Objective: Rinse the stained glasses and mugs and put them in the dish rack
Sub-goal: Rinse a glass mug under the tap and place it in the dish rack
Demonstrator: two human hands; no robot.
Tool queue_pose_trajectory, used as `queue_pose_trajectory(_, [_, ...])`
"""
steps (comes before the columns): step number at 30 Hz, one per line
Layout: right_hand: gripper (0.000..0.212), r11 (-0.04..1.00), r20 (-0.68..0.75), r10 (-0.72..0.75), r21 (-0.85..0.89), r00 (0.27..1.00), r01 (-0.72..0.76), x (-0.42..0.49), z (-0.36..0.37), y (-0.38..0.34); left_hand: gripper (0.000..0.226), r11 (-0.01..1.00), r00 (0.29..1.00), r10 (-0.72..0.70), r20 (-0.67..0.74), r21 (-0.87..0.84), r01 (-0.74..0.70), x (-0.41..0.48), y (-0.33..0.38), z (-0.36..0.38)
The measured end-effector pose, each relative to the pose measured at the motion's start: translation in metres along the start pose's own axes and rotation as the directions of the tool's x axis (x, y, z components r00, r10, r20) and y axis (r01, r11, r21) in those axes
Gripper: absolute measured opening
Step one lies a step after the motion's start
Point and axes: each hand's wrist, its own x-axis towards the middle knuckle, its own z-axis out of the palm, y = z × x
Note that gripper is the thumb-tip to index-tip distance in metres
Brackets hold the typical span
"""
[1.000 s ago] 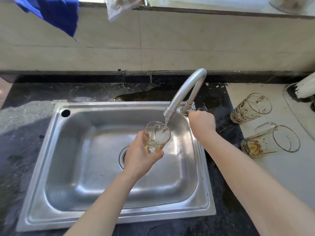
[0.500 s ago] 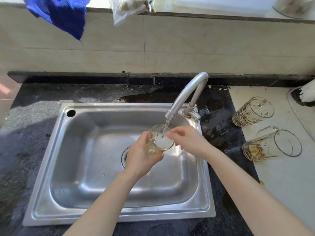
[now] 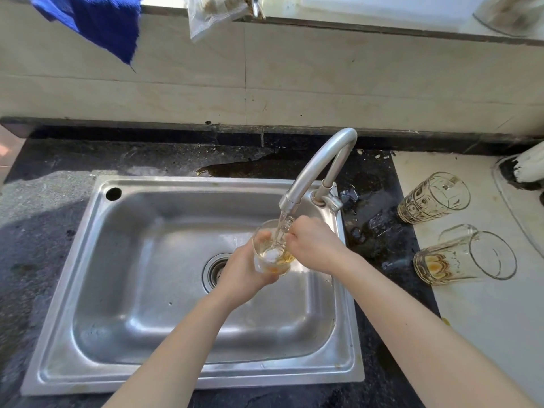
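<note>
My left hand (image 3: 243,273) grips a clear stained glass mug (image 3: 272,251) from below and holds it over the steel sink (image 3: 88,260), under the faucet (image 3: 316,169). Water runs from the spout into the mug, and amber liquid sits at its bottom. My right hand (image 3: 315,245) rests against the mug's right rim, fingers curled on its edge and handle. Two more stained glasses lie on their sides on the pale counter at the right: a patterned tumbler (image 3: 432,197) and a smooth glass mug (image 3: 465,257) with brown residue. No dish rack is in view.
The drain (image 3: 215,269) sits mid-sink, just left of my left hand. A brown puddle (image 3: 235,169) lies on the dark counter behind the sink. A blue cloth (image 3: 97,22) and a plastic bag (image 3: 215,13) hang from the ledge above. A white object (image 3: 530,166) stands far right.
My right hand left the faucet's base and came down-left onto the mug's rim. The mug stays under the running water while it fills. The view has shifted slightly.
</note>
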Motion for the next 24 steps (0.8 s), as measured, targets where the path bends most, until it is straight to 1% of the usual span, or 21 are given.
queue_pose_trajectory(2, [0.028,0.999,-0.020,0.036,0.039,0.999,-0.035,0.004,0.001,-0.002,0.076,0.997,0.998,-0.066,-0.022,-0.028,0.065,0.001,-0.006,0.004])
queue_pose_trajectory(4, [0.023,0.998,-0.011,0.053,0.023,0.999,-0.053,0.007,-0.002,-0.007,0.076,0.991,0.992,-0.128,0.000,-0.031,0.128,0.001,-0.010,0.007])
queue_pose_trajectory(6, [0.022,0.999,0.039,0.038,-0.013,0.998,-0.038,0.010,-0.002,-0.012,0.071,0.989,0.989,-0.146,0.034,-0.033,0.147,0.000,-0.016,0.010])
queue_pose_trajectory(8, [0.021,0.999,0.055,0.040,0.012,0.998,-0.041,0.014,0.002,-0.013,0.070,0.985,0.986,-0.165,0.026,-0.048,0.166,0.001,-0.021,0.010])
queue_pose_trajectory(11, [0.016,0.991,0.046,0.104,0.074,0.994,-0.107,0.021,0.007,-0.011,0.067,0.976,0.978,-0.201,0.052,-0.071,0.204,0.003,-0.025,0.006])
queue_pose_trajectory(13, [0.017,0.982,0.100,0.140,0.111,0.985,-0.151,0.023,0.009,-0.008,0.064,0.971,0.969,-0.217,0.114,-0.071,0.226,0.002,-0.022,0.001])
queue_pose_trajectory(14, [0.017,0.971,0.123,0.160,0.161,0.979,-0.179,0.023,0.010,-0.006,0.062,0.962,0.963,-0.220,0.156,-0.130,0.241,0.003,-0.022,-0.002])
queue_pose_trajectory(16, [0.017,0.936,0.137,0.212,0.255,0.968,-0.242,0.023,0.014,-0.001,0.059,0.901,0.953,-0.191,0.233,-0.344,0.265,0.003,-0.023,-0.007])
queue_pose_trajectory(18, [0.017,0.917,0.154,0.244,0.283,0.957,-0.279,0.025,0.016,0.004,0.054,0.798,0.953,-0.192,0.236,-0.528,0.292,0.004,-0.024,-0.011])
queue_pose_trajectory(19, [0.015,0.909,0.185,0.250,0.292,0.950,-0.296,0.027,0.017,0.007,0.048,0.746,0.950,-0.220,0.221,-0.589,0.310,0.005,-0.026,-0.013])
queue_pose_trajectory(20, [0.013,0.895,0.216,0.256,0.315,0.942,-0.316,0.029,0.017,0.008,0.045,0.715,0.944,-0.255,0.211,-0.616,0.331,0.007,-0.026,-0.013])
queue_pose_trajectory(21, [0.013,0.875,0.239,0.260,0.352,0.936,-0.333,0.031,0.017,0.009,0.045,0.710,0.933,-0.288,0.216,-0.606,0.359,0.009,-0.026,-0.013])
queue_pose_trajectory(24, [0.019,0.838,0.255,0.268,0.414,0.929,-0.355,0.035,0.017,0.014,0.044,0.735,0.916,-0.328,0.232,-0.546,0.401,0.010,-0.019,-0.008])
